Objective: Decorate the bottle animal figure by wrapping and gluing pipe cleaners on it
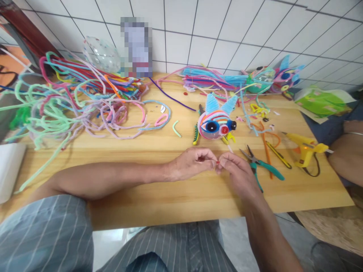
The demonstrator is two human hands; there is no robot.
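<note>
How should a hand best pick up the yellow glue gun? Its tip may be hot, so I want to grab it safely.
Take the yellow glue gun by its handle, the stubby part pointing toward the table's near edge, coming from the near right side. The nozzle points left toward the orange pipe cleaner, so that end stays away from the fingers.

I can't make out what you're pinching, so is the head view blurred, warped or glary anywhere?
Head view: even, soft light with faint shadows; wide-angle bending curves the wall tiles and table edge; a pixelated block hides something at the back; the tiny red piece between left hand and right hand is too small to resolve; no strong glare.
</note>
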